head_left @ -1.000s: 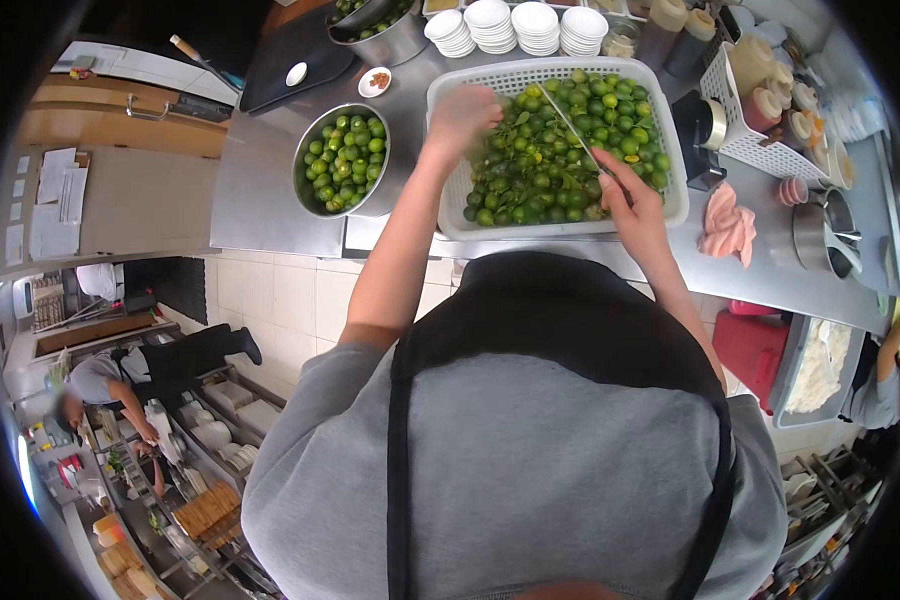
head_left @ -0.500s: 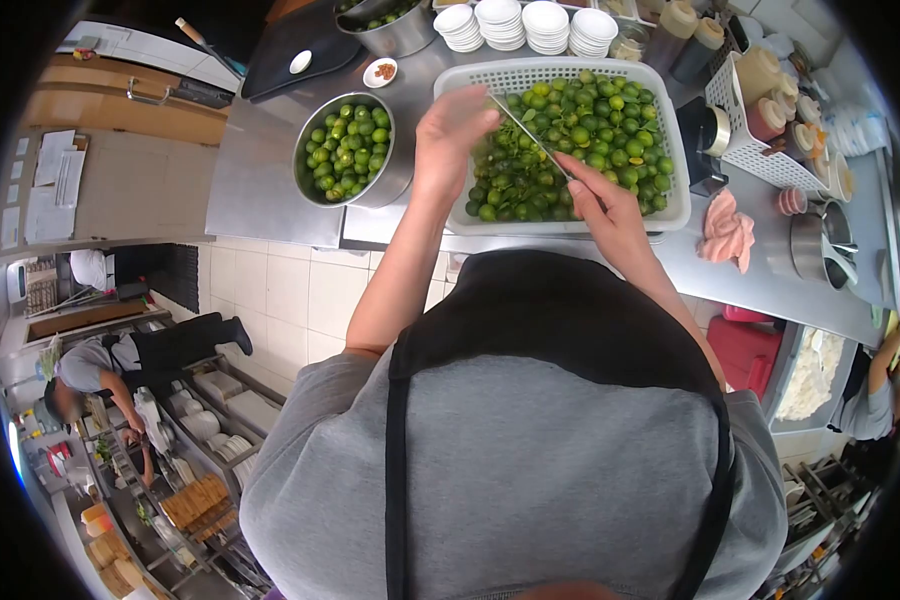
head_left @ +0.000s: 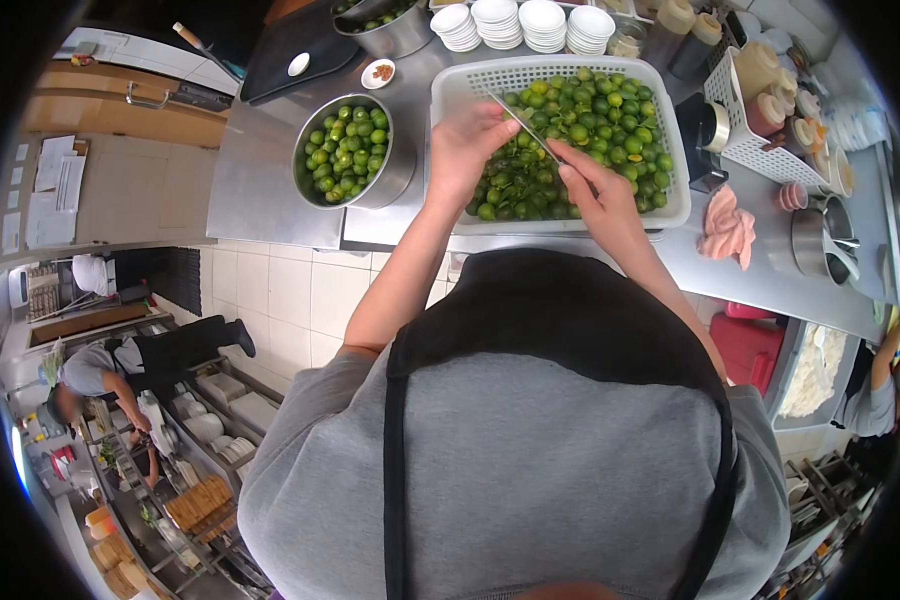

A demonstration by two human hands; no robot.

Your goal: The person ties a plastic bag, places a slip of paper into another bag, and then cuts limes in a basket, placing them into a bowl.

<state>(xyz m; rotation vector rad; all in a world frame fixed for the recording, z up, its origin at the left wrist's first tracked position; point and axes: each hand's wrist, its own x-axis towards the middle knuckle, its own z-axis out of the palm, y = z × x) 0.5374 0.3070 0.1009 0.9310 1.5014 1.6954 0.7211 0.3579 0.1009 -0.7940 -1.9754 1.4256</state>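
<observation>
My right hand (head_left: 598, 195) grips the handle of a knife (head_left: 526, 130), its slim blade slanting up and left over a white basket (head_left: 678, 190) of small green limes (head_left: 615, 125). At the basket's left side, my left hand (head_left: 462, 150) is closed, with its fingertips close to the blade. What those fingers hold, if anything, is hidden. Some leaves lie among the limes below the blade. Left of the basket stands a round metal pot (head_left: 400, 170), also filled with limes.
Stacks of small white dishes (head_left: 542, 25) and a little dish of brown bits (head_left: 378, 74) stand behind. To the right are a white crate (head_left: 760, 150) of bottles, a pink cloth (head_left: 727, 228) and metal pots (head_left: 815, 240). Another person (head_left: 105, 365) works at shelves far left.
My left hand has moved slightly down and its fingers have come in near the blade. My right hand has shifted a little left and up with the knife.
</observation>
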